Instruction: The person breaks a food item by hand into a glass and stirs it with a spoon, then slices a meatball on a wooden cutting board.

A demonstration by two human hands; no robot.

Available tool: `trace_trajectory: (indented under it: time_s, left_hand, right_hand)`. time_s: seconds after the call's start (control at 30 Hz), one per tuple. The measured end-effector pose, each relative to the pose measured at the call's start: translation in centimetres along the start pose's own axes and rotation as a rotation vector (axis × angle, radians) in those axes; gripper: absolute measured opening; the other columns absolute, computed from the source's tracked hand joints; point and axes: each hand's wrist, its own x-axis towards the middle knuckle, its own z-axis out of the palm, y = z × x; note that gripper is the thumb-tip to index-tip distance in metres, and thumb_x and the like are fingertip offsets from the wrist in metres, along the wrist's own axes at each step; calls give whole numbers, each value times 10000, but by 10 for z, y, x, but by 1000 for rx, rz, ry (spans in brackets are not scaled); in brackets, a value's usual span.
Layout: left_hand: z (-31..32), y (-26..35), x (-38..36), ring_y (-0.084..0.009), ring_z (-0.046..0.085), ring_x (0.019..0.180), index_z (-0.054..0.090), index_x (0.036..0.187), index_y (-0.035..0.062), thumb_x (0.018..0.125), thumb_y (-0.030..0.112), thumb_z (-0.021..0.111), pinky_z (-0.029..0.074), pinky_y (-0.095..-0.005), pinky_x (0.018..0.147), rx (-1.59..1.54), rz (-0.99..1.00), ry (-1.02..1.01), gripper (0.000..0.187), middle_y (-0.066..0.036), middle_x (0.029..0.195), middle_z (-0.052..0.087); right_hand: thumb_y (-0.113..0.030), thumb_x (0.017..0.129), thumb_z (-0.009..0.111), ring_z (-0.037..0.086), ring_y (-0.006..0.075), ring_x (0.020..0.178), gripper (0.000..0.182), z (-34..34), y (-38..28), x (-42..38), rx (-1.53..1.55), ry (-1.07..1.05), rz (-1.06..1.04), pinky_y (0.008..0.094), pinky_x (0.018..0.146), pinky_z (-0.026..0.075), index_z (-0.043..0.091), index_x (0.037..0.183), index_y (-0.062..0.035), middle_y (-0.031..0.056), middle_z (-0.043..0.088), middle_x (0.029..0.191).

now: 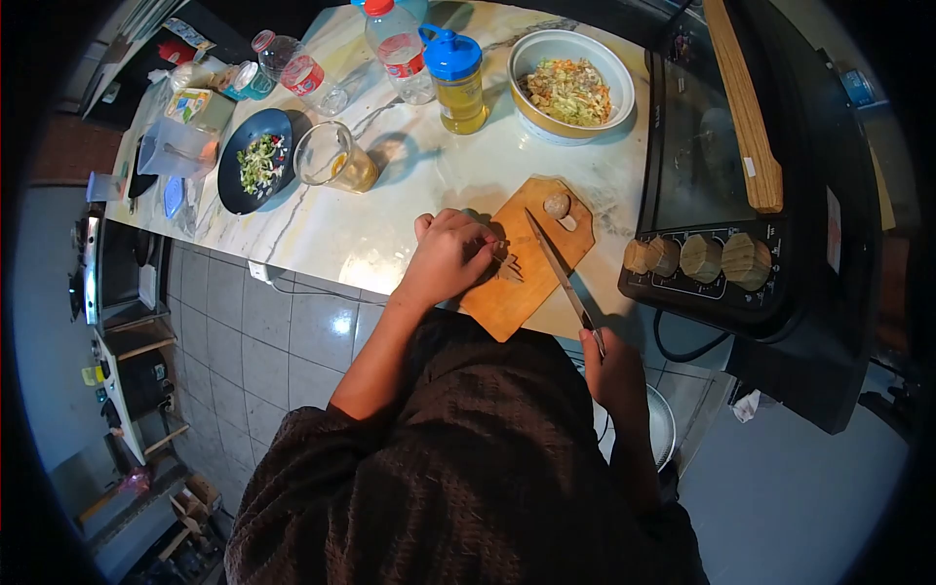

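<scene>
On the marble-look counter lies a wooden cutting board (536,234), tilted toward the body. My right hand (614,370) is closed round the handle of a knife (558,263), whose blade reaches across the board. At the board's left edge is my left hand (450,255), fingers bent together beside small brown slices (510,268); what the fingertips hold, if anything, is too small to make out. A round brownish piece (557,204) rests near the board's far end, with a paler cut piece (567,223) just below it.
A bowl of shredded vegetables (571,88) stands behind the board. Left of it are a blue-lidded oil jug (456,83), plastic bottles (400,54), a glass cup (336,161) and a dark plate (255,161) of chopped greens. An oven with wooden knobs (701,258) is at right.
</scene>
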Motion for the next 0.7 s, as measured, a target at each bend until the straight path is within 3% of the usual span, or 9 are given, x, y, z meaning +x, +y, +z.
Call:
trace_trajectory:
  time_s: [0.03,0.1,0.3,0.43,0.5,0.7]
  left_hand:
    - [-2,0,-2,-248,582,1009,709,889,107,829,181,689,322,-418,898,4,-2,-22,97,-44,904,655]
    - [-7,2,-6,-248,580,1016,706,903,106,829,175,684,322,-420,901,8,3,-26,104,-45,909,654]
    - [-13,-3,-16,-249,579,1010,697,950,120,825,152,692,320,-417,905,43,40,-47,130,-41,921,662]
    - [-16,-2,-20,-254,578,1019,695,948,123,818,149,686,321,-423,902,57,29,-98,133,-41,926,664]
    - [-16,-1,-20,-253,578,1018,694,947,122,821,155,686,321,-423,900,58,26,-101,130,-41,925,664]
    - [-12,3,-20,-247,578,1012,692,947,118,827,155,693,319,-423,895,29,41,-92,125,-43,936,662]
  right_hand:
    - [-309,987,590,633,471,742,360,4,3,1,-2,-4,-4,490,613,476,596,816,7,260,614,717]
    - [-265,991,589,589,356,556,358,11,8,3,9,52,-119,412,536,404,565,774,18,221,542,618]
    - [-276,985,609,484,245,501,388,1,-11,-1,39,-96,-80,394,523,373,543,736,15,184,517,592]
    - [-287,984,610,473,249,508,405,-1,-10,2,56,-102,-76,394,530,368,529,723,13,175,510,586]
    - [-317,969,625,635,449,708,379,-5,-13,3,-4,-137,-24,452,559,452,588,770,3,254,594,686]
    - [-325,964,633,633,445,696,390,-3,-7,1,20,-115,-42,448,559,447,585,765,7,254,589,684]
